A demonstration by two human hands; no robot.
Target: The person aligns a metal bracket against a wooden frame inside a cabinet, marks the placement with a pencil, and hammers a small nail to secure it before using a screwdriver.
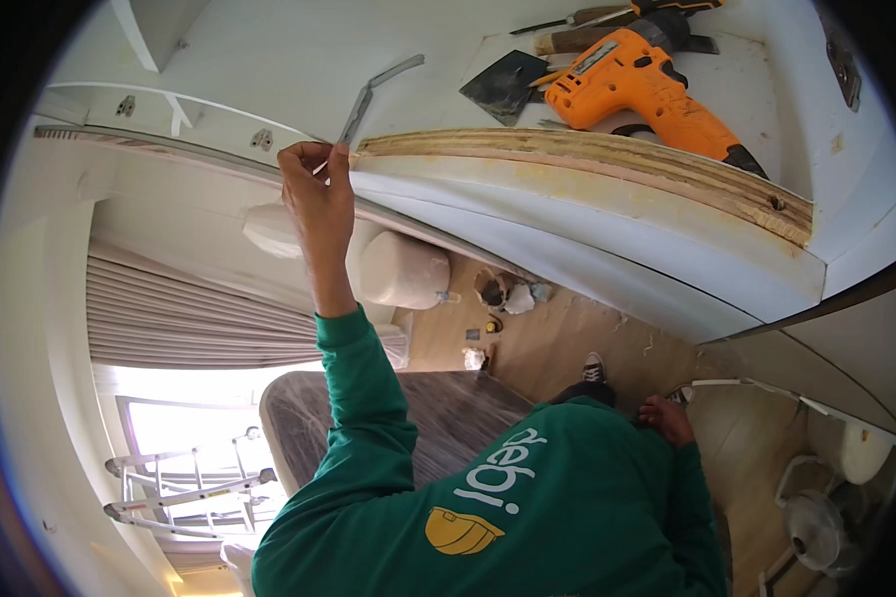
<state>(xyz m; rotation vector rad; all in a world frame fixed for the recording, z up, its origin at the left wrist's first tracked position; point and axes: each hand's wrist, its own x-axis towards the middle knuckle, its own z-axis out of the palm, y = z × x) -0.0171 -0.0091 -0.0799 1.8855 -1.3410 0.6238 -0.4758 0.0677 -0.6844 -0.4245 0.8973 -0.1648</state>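
Drill (599, 85) behind plywood edge (567, 149), dark plate (506, 86) alongside, left hand (320, 194) pinching strip (355, 114)

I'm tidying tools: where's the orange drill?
The drill lies upper right in the head view, just beyond the plywood edge, right of the dark square piece.

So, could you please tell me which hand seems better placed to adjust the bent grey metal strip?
Probably the left hand: it is raised, and its fingertips seem to pinch the metal strip's near end, while the right hand is low, away from it.
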